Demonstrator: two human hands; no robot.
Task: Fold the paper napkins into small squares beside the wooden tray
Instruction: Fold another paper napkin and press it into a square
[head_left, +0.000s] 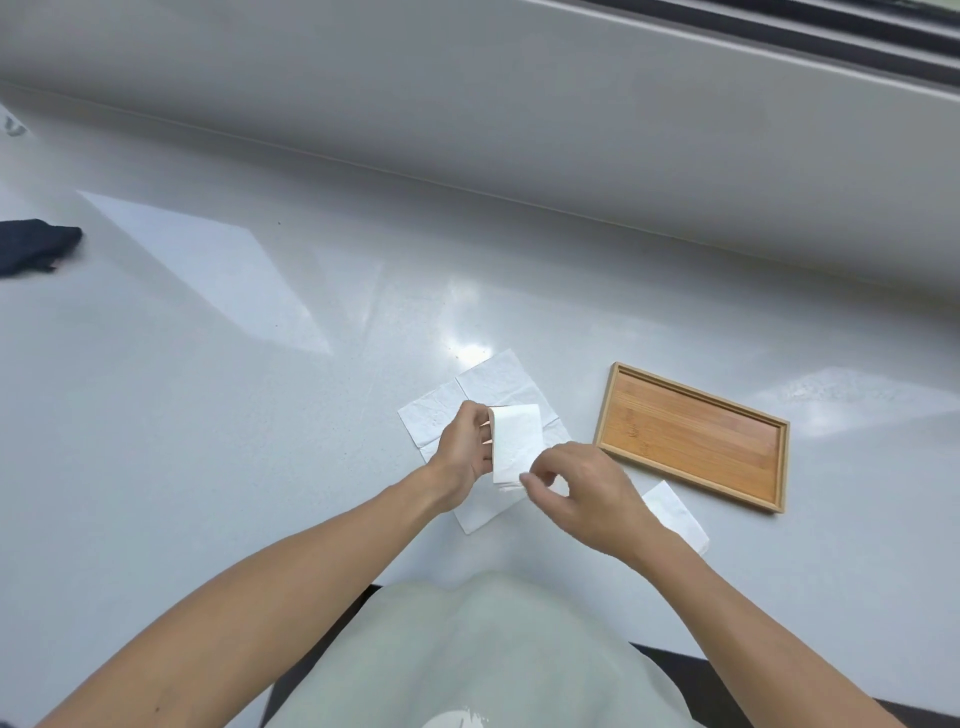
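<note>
Hands (462, 449) fold napkin (516, 441) beside bare wooden tray (693, 434)

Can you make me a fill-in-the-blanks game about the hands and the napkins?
1. Both hands hold a folded ____ napkin.
2. The tray is made of ____.
3. The tray has ____ in it.
4. A dark cloth lies far to the ____ of the open napkin spread flat on the table.

Missing words: white; wood; nothing; left
</note>
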